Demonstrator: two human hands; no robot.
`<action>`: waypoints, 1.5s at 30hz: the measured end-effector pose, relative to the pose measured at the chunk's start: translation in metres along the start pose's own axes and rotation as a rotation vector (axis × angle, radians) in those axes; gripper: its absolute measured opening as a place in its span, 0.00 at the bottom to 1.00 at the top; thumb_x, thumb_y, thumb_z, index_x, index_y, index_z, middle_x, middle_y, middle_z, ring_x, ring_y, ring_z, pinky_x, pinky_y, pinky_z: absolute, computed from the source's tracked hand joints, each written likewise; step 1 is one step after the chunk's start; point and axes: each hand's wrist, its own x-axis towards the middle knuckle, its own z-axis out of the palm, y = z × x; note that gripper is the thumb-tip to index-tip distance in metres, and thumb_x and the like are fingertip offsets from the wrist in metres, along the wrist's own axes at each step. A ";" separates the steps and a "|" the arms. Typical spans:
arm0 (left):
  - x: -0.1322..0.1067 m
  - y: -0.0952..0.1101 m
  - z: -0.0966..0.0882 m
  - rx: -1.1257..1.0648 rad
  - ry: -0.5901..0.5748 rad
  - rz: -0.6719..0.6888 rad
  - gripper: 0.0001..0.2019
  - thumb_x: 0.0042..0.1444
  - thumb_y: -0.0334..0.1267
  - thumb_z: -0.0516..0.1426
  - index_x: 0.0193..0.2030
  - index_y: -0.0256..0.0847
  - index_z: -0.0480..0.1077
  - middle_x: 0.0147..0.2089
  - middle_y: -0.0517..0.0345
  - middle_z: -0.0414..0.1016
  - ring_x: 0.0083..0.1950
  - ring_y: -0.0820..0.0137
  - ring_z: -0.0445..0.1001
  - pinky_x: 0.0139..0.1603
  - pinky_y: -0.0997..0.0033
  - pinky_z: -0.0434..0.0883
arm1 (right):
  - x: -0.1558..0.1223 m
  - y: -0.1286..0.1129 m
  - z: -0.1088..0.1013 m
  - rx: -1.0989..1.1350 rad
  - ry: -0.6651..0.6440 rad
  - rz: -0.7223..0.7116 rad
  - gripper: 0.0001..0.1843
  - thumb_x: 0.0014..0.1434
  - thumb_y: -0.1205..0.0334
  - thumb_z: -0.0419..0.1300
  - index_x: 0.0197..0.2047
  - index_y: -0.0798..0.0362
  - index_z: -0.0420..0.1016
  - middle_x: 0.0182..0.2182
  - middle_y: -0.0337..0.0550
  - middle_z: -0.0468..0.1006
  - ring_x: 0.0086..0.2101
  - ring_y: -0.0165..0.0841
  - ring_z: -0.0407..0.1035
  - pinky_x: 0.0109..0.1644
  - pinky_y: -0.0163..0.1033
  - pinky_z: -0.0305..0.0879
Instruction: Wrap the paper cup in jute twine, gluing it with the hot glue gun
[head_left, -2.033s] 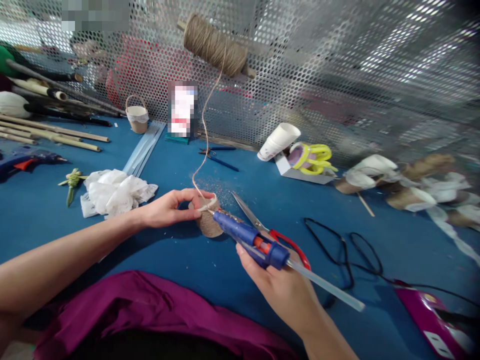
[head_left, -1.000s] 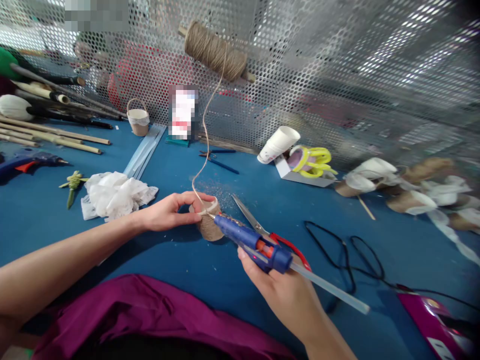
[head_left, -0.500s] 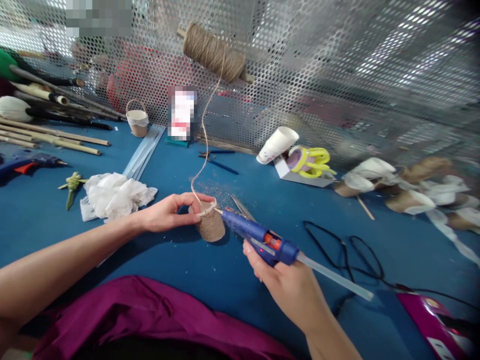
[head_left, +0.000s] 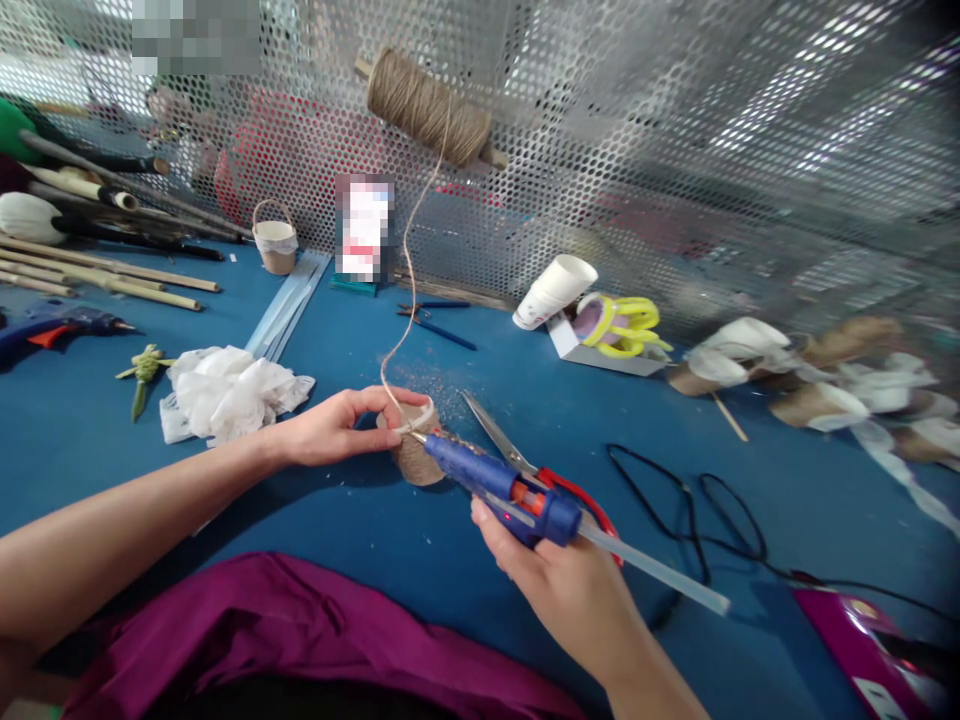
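My left hand (head_left: 352,427) grips a small cup wrapped in twine (head_left: 420,463) by its rim, which lies tilted above the blue table. A strand of twine (head_left: 407,260) runs from the cup's rim up to a spool (head_left: 427,105) on the mesh wall. My right hand (head_left: 559,585) is closed around a blue hot glue gun (head_left: 502,480) with a clear glue stick (head_left: 660,568) poking out of its back. The gun's nozzle meets the cup near the rim, close to my left fingertips. Red-handled scissors (head_left: 499,430) lie behind the gun, partly covered by it.
White lace (head_left: 232,392) is bunched left of my left hand. A second glue gun (head_left: 64,325) and bamboo sticks (head_left: 112,275) lie farther left. Behind stand a small basket (head_left: 276,245) and paper cups (head_left: 555,290). A black cable (head_left: 694,510) loops at right.
The glue gun in my right hand has shifted left and slightly down along the cup's rim, uncovering more of the scissors. My left hand and the cup have barely moved.
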 end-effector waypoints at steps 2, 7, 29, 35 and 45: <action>0.000 0.001 0.000 0.002 -0.005 0.000 0.05 0.57 0.32 0.53 0.31 0.36 0.64 0.61 0.45 0.61 0.60 0.64 0.62 0.57 0.63 0.60 | 0.001 0.001 -0.002 -0.008 0.006 0.005 0.10 0.57 0.58 0.54 0.28 0.53 0.72 0.21 0.40 0.76 0.21 0.32 0.71 0.24 0.34 0.67; 0.000 0.001 0.000 -0.009 -0.017 0.003 0.04 0.57 0.31 0.53 0.31 0.36 0.63 0.61 0.44 0.60 0.61 0.64 0.62 0.58 0.63 0.59 | 0.003 0.007 -0.006 -0.051 -0.020 0.056 0.16 0.58 0.54 0.51 0.25 0.53 0.72 0.19 0.41 0.76 0.20 0.33 0.71 0.22 0.35 0.66; -0.001 0.000 0.000 -0.004 -0.001 -0.005 0.06 0.57 0.34 0.53 0.30 0.36 0.64 0.61 0.45 0.60 0.60 0.63 0.62 0.57 0.63 0.60 | -0.001 0.003 -0.001 0.014 -0.032 0.049 0.13 0.57 0.55 0.53 0.28 0.52 0.73 0.18 0.39 0.74 0.19 0.32 0.70 0.21 0.34 0.66; -0.001 -0.001 -0.001 -0.041 -0.018 0.001 0.06 0.57 0.34 0.54 0.30 0.36 0.64 0.62 0.46 0.60 0.61 0.63 0.62 0.58 0.62 0.60 | 0.002 0.011 -0.005 -0.029 -0.018 0.049 0.15 0.57 0.54 0.52 0.25 0.52 0.73 0.17 0.40 0.74 0.19 0.33 0.70 0.21 0.35 0.66; -0.001 -0.001 0.000 -0.069 -0.041 -0.023 0.06 0.57 0.35 0.54 0.31 0.36 0.64 0.63 0.46 0.58 0.61 0.62 0.62 0.58 0.61 0.60 | 0.003 0.014 -0.005 -0.038 0.007 0.068 0.17 0.58 0.57 0.52 0.21 0.54 0.71 0.13 0.38 0.70 0.14 0.29 0.66 0.20 0.33 0.64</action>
